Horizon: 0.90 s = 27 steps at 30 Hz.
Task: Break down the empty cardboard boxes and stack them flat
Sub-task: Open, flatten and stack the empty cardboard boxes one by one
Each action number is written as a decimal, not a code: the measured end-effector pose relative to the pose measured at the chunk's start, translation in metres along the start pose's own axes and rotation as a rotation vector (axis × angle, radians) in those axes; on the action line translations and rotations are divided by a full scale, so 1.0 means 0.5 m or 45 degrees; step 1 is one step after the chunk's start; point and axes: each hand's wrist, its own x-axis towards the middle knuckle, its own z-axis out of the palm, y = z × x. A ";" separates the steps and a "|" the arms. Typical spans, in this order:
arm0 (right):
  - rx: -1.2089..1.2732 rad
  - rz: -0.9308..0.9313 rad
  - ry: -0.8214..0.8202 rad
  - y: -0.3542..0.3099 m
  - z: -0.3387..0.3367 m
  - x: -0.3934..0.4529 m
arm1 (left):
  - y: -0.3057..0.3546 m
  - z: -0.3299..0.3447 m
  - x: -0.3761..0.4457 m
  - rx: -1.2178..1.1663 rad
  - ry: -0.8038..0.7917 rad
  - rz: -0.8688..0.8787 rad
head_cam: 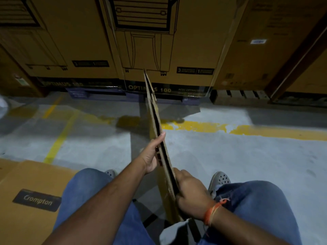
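Observation:
A flattened brown cardboard box (153, 110) stands on edge between my knees, seen edge-on and pointing away from me toward the stacked cartons. My left hand (152, 155) grips its left face about midway along, thumb on the top edge. My right hand (191, 193) grips the near end from the right side, fingers curled over the edge. A flat sheet of cardboard (26, 183) with a dark "Crompton" label lies on the floor by my left knee.
Large printed cartons (159, 41) on pallets form a wall ahead. The grey concrete floor (247, 156) carries worn yellow lines. My knees in blue jeans and grey perforated shoes frame the held cardboard. A brown post (297, 53) leans at the right.

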 end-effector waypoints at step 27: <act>0.259 0.184 -0.284 0.070 0.076 0.121 | 0.003 -0.167 0.113 0.472 0.382 0.172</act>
